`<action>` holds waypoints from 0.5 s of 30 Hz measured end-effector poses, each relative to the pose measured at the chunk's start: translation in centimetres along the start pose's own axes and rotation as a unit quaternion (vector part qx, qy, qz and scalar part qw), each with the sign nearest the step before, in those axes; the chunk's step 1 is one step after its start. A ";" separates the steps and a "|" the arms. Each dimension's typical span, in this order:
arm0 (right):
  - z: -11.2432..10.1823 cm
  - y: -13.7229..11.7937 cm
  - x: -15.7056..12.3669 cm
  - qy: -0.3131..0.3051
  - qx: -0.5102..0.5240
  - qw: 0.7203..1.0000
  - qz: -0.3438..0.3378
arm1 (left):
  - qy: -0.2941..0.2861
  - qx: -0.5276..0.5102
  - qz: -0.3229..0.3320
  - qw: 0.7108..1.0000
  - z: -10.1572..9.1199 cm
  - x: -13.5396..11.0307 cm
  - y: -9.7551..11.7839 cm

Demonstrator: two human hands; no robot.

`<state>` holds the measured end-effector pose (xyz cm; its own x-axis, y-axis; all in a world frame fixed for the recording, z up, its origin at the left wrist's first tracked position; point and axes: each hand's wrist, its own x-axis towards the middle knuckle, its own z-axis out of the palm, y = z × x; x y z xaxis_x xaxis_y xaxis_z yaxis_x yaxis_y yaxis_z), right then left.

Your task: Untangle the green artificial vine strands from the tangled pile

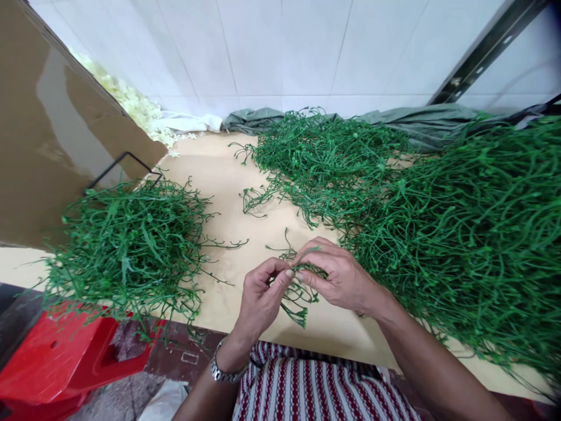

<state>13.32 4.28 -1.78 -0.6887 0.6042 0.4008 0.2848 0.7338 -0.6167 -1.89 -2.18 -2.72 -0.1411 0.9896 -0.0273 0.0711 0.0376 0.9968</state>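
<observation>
Thin green artificial flower stems [300, 313] with small branching tips hang between and below my two hands. My left hand [263, 295] is closed, thumb and forefinger pinching a stem. Touching it from the right, my right hand [339, 273] also pinches the stem with thumb and fingertips. The exact spot of the grip is partly hidden by the fingers. Just past my right hand spreads a large heap of similar green stems [473, 234]. A smaller pile of green stems [127, 245] lies to the left, hanging over the table's front edge.
The pale table [219, 175] carries another green stem heap [324, 158] at the back, beside grey-green cloth [429, 126]. A cardboard box [65, 117] stands at left, with pale yellow petals [135, 108] behind it. A red stool [56, 356] is below left. White tiles back the table.
</observation>
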 end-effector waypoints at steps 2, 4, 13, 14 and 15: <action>0.3 -0.1 0.1 0.019 -0.019 1.000 -0.009 | 0.022 -0.021 -0.012 0.999 0.1 0.0 -0.2; 0.8 -0.2 0.2 0.042 -0.048 0.998 -0.017 | 0.047 -0.027 -0.014 0.998 0.3 -0.1 -0.5; 1.2 -0.3 0.2 0.054 -0.084 0.994 -0.044 | 0.016 0.157 0.083 0.984 0.2 -0.3 -0.3; 0.9 -0.3 0.3 0.050 -0.092 0.993 -0.051 | 0.009 0.185 0.095 0.978 0.0 -0.3 -0.3; 0.7 -0.3 0.3 0.047 -0.104 0.992 -0.059 | 0.003 0.209 0.103 0.972 -0.1 -0.2 -0.2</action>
<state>12.56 4.01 -1.93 -0.6629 0.5301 0.5287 0.3443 0.8429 -0.4136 -1.95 -2.42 -2.93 -0.0865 0.9814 0.1716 0.4934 -0.1074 0.8631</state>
